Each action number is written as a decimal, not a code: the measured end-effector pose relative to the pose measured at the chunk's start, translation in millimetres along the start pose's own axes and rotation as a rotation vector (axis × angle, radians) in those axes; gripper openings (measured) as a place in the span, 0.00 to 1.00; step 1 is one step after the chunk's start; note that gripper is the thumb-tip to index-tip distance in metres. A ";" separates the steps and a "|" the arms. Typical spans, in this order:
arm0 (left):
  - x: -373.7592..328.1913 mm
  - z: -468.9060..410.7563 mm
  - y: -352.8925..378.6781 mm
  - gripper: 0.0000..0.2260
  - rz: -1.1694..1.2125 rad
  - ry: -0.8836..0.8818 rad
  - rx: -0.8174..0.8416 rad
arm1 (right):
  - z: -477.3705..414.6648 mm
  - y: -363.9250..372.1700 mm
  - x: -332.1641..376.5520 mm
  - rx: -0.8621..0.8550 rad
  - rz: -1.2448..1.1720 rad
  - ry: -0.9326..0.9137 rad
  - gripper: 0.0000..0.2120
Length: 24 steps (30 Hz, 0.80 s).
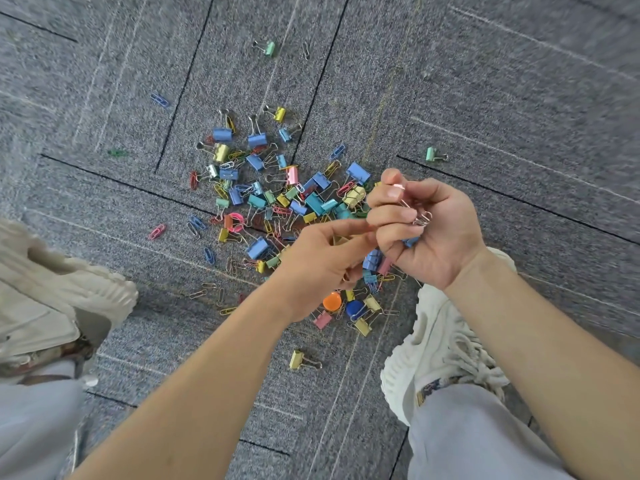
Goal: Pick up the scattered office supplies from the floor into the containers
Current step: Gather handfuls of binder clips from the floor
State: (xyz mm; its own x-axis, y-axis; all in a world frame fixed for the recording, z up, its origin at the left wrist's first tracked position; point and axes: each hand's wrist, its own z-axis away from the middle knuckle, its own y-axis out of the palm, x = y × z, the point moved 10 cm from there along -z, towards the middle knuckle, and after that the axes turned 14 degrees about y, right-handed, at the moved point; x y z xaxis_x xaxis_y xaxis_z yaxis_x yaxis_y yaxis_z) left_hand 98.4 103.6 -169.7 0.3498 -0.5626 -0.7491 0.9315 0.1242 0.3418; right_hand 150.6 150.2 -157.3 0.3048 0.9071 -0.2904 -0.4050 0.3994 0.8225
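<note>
A heap of coloured binder clips and paper clips point(277, 199) lies scattered on the grey carpet in the middle of the view. My right hand point(426, 230) hovers over the heap's right side, fingers curled around a pink binder clip point(407, 204) with silver wire handles. My left hand point(322, 268) is just left of it, fingertips pinched and touching the right hand's fingers; what it pinches is hidden. An orange round magnet point(331, 301) and a blue one point(355, 308) lie below the hands. No container is in view.
My white shoes stand on either side: left shoe point(52, 296), right shoe point(446, 344). Stray clips lie apart: a green one point(269, 48) far up, a mint one point(433, 154) at right, a yellow one point(299, 360) near my feet, a blue paper clip point(159, 99) at left.
</note>
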 end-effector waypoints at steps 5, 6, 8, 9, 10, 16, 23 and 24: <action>-14.3 -3.9 -12.4 0.03 -0.266 0.101 -0.084 | 7.7 -3.2 8.3 0.004 -0.003 -0.008 0.08; -15.6 -3.7 -13.7 0.03 -0.323 0.104 -0.075 | 9.4 -4.5 10.5 -0.007 -0.007 -0.018 0.08; -15.6 -3.7 -13.4 0.03 -0.386 0.095 -0.046 | 12.4 -5.1 15.5 -0.010 -0.021 -0.035 0.08; -14.5 -3.8 -13.1 0.03 -0.400 0.088 -0.037 | 13.4 -4.8 17.6 -0.011 -0.025 -0.041 0.08; -14.3 -3.9 -11.9 0.03 -0.414 0.086 -0.029 | 14.1 -4.4 18.9 -0.016 -0.025 -0.044 0.08; -16.9 -11.8 1.8 0.12 -0.458 0.163 0.009 | 13.6 -5.1 18.0 -0.006 -0.011 -0.028 0.09; -23.2 -16.4 3.9 0.03 -0.571 0.234 -0.003 | 19.6 -1.2 19.1 0.049 -0.035 -0.007 0.08; -25.2 -16.5 4.4 0.03 -0.568 0.237 -0.008 | 20.6 0.2 18.6 0.061 -0.037 -0.003 0.08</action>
State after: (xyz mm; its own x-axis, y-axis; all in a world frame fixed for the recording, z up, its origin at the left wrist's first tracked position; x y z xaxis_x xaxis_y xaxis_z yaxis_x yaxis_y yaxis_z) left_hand 95.3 131.8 -158.7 -0.1902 -0.3458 -0.9188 0.9791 -0.1355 -0.1516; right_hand 174.0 164.5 -152.5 0.3209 0.8914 -0.3199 -0.3397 0.4236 0.8397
